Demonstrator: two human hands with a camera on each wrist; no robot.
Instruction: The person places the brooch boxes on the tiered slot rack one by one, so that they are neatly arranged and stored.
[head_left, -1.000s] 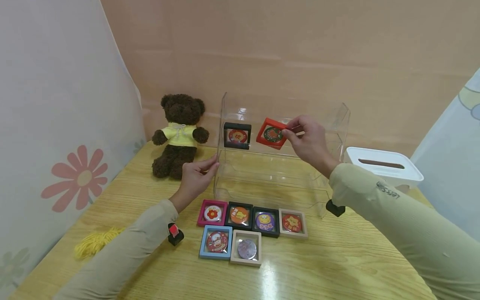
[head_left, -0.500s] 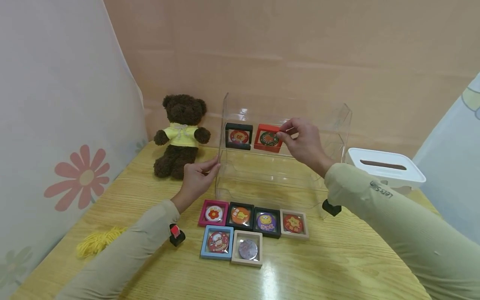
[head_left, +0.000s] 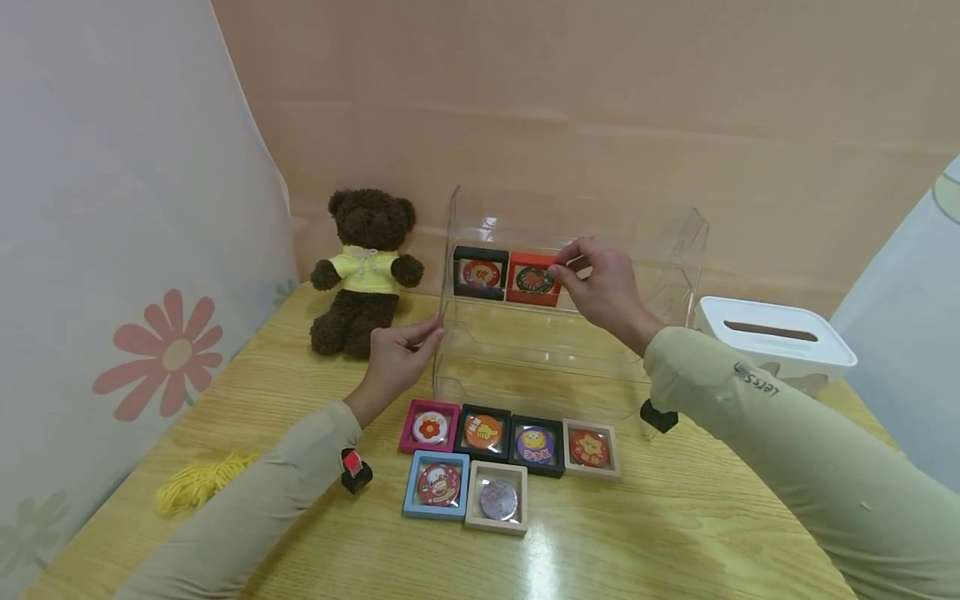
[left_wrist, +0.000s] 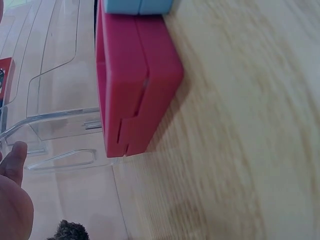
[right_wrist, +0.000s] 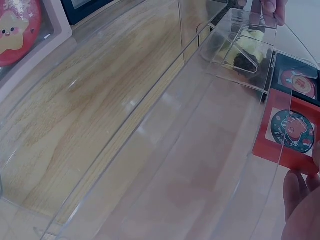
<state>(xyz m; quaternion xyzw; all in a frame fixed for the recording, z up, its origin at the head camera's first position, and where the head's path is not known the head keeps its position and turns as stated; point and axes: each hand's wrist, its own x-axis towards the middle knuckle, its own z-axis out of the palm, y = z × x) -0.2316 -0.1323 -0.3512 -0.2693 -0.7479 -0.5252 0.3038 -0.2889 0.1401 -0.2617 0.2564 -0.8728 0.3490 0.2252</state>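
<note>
My right hand (head_left: 603, 283) pinches the right side of a red display frame (head_left: 534, 280) with a round dark-green badge inside. This frame stands on the upper tier of a clear acrylic rack (head_left: 532, 360), right beside a black display frame (head_left: 481, 273) holding a red badge. In the right wrist view the red frame (right_wrist: 272, 142) meets the black one, with my fingertips at its near edge. My left hand (head_left: 397, 362) pinches the left side panel of the rack between thumb and fingers. The left wrist view shows that thumb (left_wrist: 15, 162) at the panel's edge.
Before the rack lie several framed badges: pink (head_left: 430, 427), black, beige and, nearer, blue (head_left: 437, 485). A brown teddy bear (head_left: 363, 275) sits left of the rack, a white tissue box (head_left: 776, 337) stands right. Yellow cord (head_left: 197, 483) lies by the left sleeve.
The red frame was tilted in the air; it has come down upright onto the upper tier and slid left against the black frame. My left hand keeps its hold on the rack.
</note>
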